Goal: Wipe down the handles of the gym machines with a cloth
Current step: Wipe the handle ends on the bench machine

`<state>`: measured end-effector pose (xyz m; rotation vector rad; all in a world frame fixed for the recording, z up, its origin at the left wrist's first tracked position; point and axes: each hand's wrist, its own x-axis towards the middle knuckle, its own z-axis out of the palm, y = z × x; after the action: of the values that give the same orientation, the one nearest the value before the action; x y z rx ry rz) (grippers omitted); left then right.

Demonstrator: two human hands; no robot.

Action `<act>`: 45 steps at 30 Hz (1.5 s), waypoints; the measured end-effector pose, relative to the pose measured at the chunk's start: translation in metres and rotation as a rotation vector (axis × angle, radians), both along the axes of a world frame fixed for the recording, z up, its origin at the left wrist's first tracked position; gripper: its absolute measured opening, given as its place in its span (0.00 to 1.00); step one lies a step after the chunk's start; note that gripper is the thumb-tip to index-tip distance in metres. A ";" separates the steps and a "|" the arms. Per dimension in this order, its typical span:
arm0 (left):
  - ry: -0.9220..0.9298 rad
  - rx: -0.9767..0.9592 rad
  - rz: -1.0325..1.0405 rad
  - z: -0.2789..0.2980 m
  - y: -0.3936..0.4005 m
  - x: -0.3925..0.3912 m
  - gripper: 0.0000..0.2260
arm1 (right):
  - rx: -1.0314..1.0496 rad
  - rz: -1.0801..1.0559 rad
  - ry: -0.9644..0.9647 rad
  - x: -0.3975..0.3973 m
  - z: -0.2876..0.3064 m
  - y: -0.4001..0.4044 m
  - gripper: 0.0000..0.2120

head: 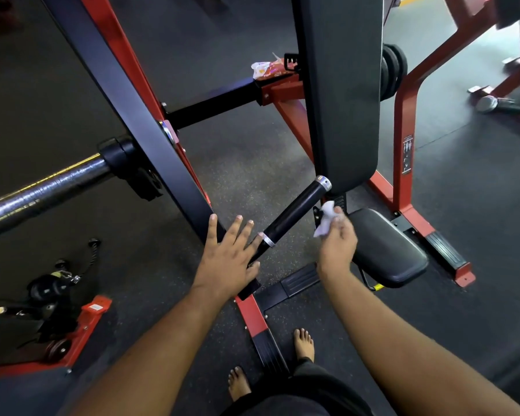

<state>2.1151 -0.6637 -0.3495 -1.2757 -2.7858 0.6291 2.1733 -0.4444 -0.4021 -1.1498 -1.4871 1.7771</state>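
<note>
Dark speckled rubber gym floor (246,163)

A black machine handle (294,214) with 2 silver end collars angles up to the right from a black-and-red gym frame, its upper tip just below a tall black back pad. A small crumpled white cloth (326,219) is bunched in the fingers of the right hand (338,241), just right of the handle, not touching it.
</note>
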 end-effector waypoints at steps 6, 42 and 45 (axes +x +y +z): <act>-0.007 0.017 0.002 -0.004 -0.001 -0.001 0.29 | -0.517 -0.060 0.231 -0.068 0.018 0.011 0.17; 0.023 0.027 0.004 -0.004 0.002 -0.001 0.29 | -0.582 0.077 -0.008 -0.005 0.022 -0.023 0.13; 0.027 0.019 0.000 -0.004 0.001 0.000 0.29 | -0.705 -0.027 0.210 -0.047 0.035 0.019 0.14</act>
<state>2.1146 -0.6624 -0.3531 -1.2540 -2.7639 0.6139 2.1259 -0.4256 -0.3673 -1.2270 -0.7218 2.4021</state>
